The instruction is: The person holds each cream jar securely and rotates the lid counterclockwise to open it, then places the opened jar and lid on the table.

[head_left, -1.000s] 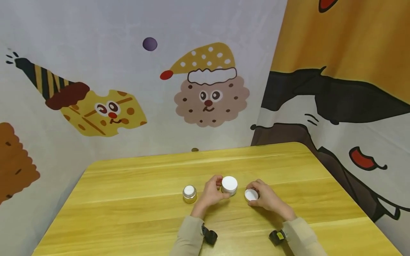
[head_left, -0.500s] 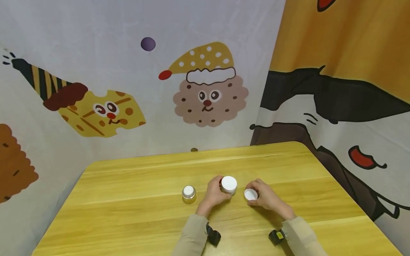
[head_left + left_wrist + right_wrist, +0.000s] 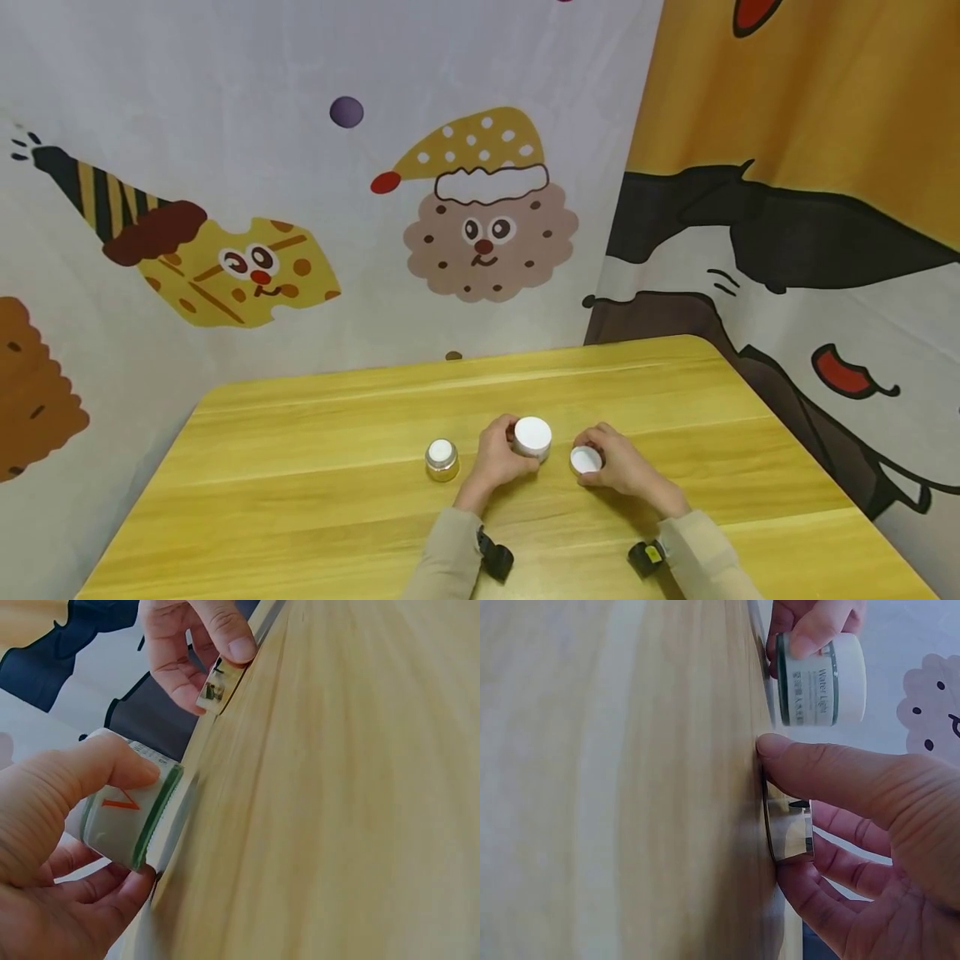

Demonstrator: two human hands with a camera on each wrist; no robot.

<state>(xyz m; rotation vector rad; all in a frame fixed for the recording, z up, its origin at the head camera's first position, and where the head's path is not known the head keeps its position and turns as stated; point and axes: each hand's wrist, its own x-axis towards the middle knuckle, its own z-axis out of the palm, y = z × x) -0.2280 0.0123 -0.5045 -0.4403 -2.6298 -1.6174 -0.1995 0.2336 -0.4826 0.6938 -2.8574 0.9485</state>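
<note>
Remotely, I count one jar [image 3: 532, 437], its label [image 3: 811, 694] partly hidden, gripped in the left hand [image 3: 498, 457] between one pot [image 3: 442, 463] on the table [image 3: 315, 500] and one cap [image 3: 586, 461] pinched by the right hand [image 3: 624, 463].

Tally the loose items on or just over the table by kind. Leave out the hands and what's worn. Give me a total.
Jars: 2 (white Water Light jar, small gold-based jar)
Caps off a jar, apparently: 1 (gold-sided cap)
Total: 3

An indoor nook of unclear kind: cartoon-printed hangings [image 3: 360, 175] back a wood-grain table [image 3: 315, 467].
</note>
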